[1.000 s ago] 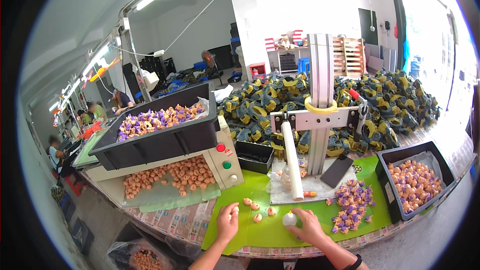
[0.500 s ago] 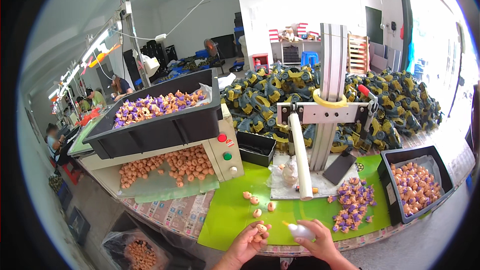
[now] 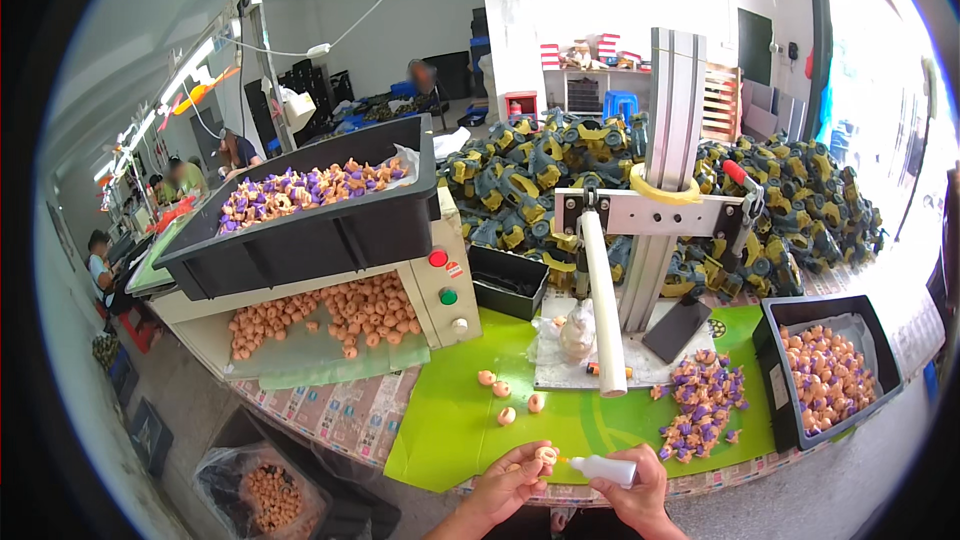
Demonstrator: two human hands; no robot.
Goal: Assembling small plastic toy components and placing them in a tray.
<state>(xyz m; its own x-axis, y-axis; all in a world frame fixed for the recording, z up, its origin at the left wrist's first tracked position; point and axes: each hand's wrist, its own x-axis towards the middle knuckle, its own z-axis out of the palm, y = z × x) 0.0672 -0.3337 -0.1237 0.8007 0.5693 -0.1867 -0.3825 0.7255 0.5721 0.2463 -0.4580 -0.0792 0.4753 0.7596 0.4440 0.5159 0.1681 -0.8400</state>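
Note:
My left hand (image 3: 510, 485) holds a small peach-coloured plastic part (image 3: 545, 456) over the near edge of the green mat (image 3: 450, 440). My right hand (image 3: 640, 485) grips a small white squeeze bottle (image 3: 605, 469) lying sideways, its thin nozzle pointing left and touching the part. Three more peach parts (image 3: 507, 398) lie loose on the mat just beyond my hands. A heap of peach-and-purple parts (image 3: 705, 405) lies on the mat to the right.
A hand press with a white lever (image 3: 603, 310) stands mid-table. A black bin (image 3: 830, 370) of assembled parts sits right; a tilted black tray (image 3: 310, 210) tops a cream machine with buttons (image 3: 445, 280). Yellow-grey toy pieces (image 3: 600, 180) pile up behind. Other people work at far left.
Both hands pulled back from the mat toward me. The left hand picked up a peach part and the right hand brought the bottle's nozzle to it.

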